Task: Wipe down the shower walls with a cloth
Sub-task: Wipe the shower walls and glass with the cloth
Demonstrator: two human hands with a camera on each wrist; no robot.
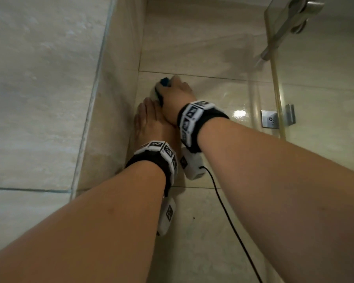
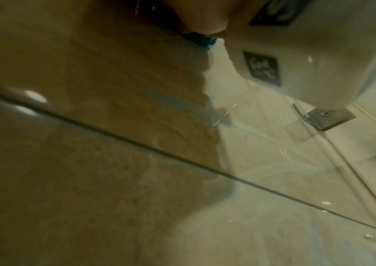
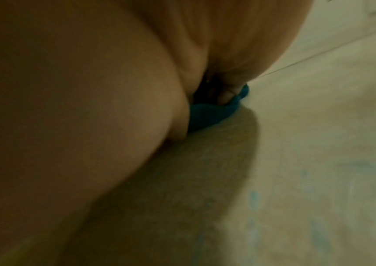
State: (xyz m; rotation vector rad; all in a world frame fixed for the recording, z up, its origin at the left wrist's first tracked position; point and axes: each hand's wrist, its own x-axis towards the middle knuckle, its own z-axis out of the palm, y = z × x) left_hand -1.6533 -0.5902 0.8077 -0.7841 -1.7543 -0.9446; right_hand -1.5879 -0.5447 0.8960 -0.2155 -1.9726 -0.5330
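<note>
right hand (image 1: pixel 173 94) fingers clenched round blue cloth (image 1: pixel 165 82), pressing it on tiled wall (image 1: pixel 202 48) | cloth just below grout line, near wall corner | left hand (image 1: pixel 149 121) fingers straight, flat on wall just below right hand, touching it | glass panel (image 1: pixel 315 78) well right of cloth

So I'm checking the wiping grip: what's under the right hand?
A blue cloth shows under the right hand, pressed on the tiled wall. The hand covers most of it.
</note>
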